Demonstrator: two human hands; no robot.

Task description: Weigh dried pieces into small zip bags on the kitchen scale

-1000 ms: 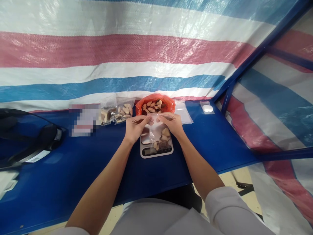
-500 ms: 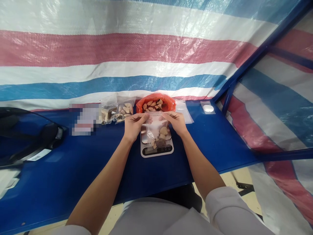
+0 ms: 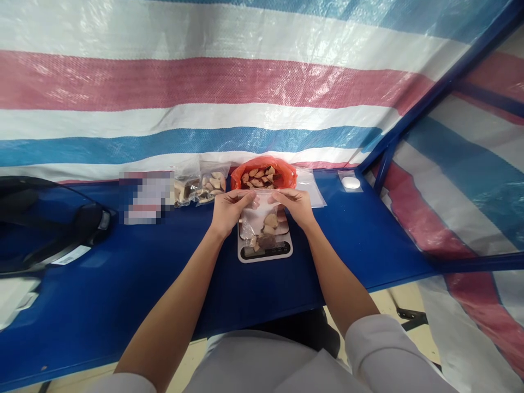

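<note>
A clear zip bag [image 3: 252, 222] with several brown and tan dried slices in its lower right part hangs between my two hands. My left hand [image 3: 230, 210] pinches its top edge on the left, and my right hand [image 3: 295, 206] pinches the same edge on the right. Under the bag stands a white digital kitchen scale [image 3: 266, 258], its black panel partly covered by the bag. Just behind my fingers is a red plastic bag [image 3: 241, 170], open at the top and holding more dried slices.
Filled clear bags [image 3: 213, 183] lie left of the red bag. White flat bags [image 3: 313, 191] lie to its right, with a small white round object [image 3: 350, 182] farther right. A black strapped item [image 3: 92, 218] is at the left on the blue table [image 3: 159, 262]. Striped sheeting [image 3: 204, 82] rises behind.
Both hands keep their pinch on the zip bag's top edge. The hands and bag have barely shifted; the whole view has moved slightly.
</note>
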